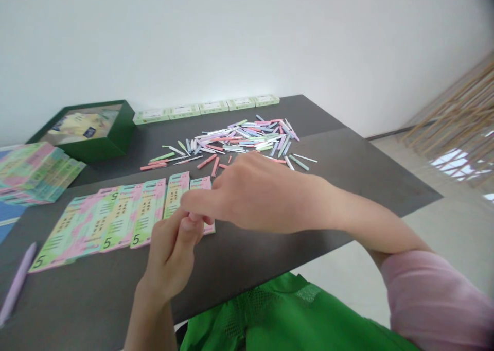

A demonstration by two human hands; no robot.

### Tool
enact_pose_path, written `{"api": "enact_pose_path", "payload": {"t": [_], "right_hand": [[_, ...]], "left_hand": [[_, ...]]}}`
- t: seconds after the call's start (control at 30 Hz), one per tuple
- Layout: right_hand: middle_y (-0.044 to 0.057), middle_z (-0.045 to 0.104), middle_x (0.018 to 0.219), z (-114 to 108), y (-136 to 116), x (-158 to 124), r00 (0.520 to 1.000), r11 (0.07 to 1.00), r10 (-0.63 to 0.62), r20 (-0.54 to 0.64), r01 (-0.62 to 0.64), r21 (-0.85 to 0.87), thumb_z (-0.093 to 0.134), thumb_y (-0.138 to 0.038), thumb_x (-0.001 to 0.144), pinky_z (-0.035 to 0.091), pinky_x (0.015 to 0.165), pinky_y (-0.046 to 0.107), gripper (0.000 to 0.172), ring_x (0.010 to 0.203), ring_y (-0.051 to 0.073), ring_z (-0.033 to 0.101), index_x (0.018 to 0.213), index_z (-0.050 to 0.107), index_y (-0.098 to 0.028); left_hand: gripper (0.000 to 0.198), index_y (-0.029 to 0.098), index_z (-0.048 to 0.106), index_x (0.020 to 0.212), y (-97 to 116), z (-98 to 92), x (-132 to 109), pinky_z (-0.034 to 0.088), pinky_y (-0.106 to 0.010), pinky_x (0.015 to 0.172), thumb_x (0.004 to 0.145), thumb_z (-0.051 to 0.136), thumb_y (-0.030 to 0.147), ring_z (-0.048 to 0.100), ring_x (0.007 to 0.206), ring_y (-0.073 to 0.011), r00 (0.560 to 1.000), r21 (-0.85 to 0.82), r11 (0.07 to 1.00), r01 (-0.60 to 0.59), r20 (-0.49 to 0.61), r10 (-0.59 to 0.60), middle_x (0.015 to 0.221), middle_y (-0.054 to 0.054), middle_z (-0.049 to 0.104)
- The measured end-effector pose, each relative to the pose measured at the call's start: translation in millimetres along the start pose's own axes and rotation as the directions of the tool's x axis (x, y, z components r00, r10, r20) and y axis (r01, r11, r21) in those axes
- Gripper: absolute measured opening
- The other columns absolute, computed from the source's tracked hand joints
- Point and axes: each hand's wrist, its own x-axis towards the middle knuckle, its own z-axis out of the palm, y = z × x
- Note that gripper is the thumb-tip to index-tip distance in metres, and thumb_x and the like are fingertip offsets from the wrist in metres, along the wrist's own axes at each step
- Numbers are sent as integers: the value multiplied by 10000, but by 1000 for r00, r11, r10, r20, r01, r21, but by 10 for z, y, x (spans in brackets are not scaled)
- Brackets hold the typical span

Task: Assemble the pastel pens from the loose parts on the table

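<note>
My left hand (172, 253) is raised over the front of the table with its fingers curled and thumb pressed in. From the right, my right hand (257, 194) reaches across, its fingers bent down onto the left fingertips, so the two hands touch. Whatever lies between the fingers is hidden. Behind and left of the hands is a row of flat pastel pink-and-green cartons (148, 212), several marked "5". Further back lies a loose heap of slim pastel pens and pen parts (247, 137). A lilac pen (18, 281) lies at the left edge.
A dark green open box (119, 129) with packets inside stands at the back left. Before it are stacked pastel cartons (50, 173). Small pale-green boxes (183, 111) line the wall. The dark table's (339, 186) right corner ends above pale floor.
</note>
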Motion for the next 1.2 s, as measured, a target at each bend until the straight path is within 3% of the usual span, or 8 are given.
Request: {"api": "enact_pose_path", "payload": {"t": [0.17,0.3,0.43,0.67,0.8,0.93,1.03,1.2], "right_hand": [[-63,313,565,-168,127,190,996,995,-86,-25,87,52,428,-133,928,217,560,240,265,564,66,269,718,580,-184],[-89,383,637,-253,284,341,949,906,-317,1,302,297,500,-83,911,322,638,149,247,624,15,353,675,510,-151],[-87,400,650,-271,352,489,913,869,-394,102,334,365,494,-143,940,336,632,133,309,640,5,368,631,483,-140],[-101,386,646,-200,321,546,978,951,-157,-138,187,245,614,-253,869,299,621,128,299,642,-2,342,639,467,-131],[-99,331,667,-149,351,487,929,892,-10,-369,176,417,517,-336,907,256,586,95,351,581,-35,298,656,389,-128],[-107,332,622,-83,440,436,865,800,41,-500,271,535,593,-361,868,210,507,113,366,519,-35,271,655,407,-130],[-114,316,549,24,501,333,866,752,132,-483,230,618,617,-355,873,208,472,128,336,473,-20,316,680,444,-142],[-112,375,491,389,487,2,873,643,293,-389,121,756,662,-352,840,227,422,156,227,424,26,392,804,553,-157]], "left_hand": [[425,236,581,673,89,81,96,154,-238,364,923,429,546,127,331,-77,992,-316,945,87,116,-52,406,85,233],[391,253,695,852,162,100,146,82,-216,352,900,479,575,60,323,-52,977,-470,870,146,206,-52,411,98,203],[396,262,717,940,180,99,165,63,-210,361,876,516,598,60,320,-44,954,-604,761,235,293,-63,399,109,166],[349,262,604,749,275,75,210,96,-190,297,903,505,559,29,265,-42,946,-736,599,315,297,-132,380,122,109],[299,230,551,714,387,77,234,176,-155,254,932,525,434,109,222,-37,953,-810,503,303,263,-150,361,127,156],[303,221,544,703,447,82,277,368,-143,310,941,527,407,363,277,-53,954,-854,439,280,196,-228,371,103,347],[312,249,556,697,431,92,309,568,-164,586,946,517,434,677,624,-91,959,-843,516,154,3,-282,546,72,616],[296,301,554,694,303,152,327,445,-243,1062,920,537,492,593,1195,-79,916,-637,755,-154,-379,-133,975,160,741]]}}
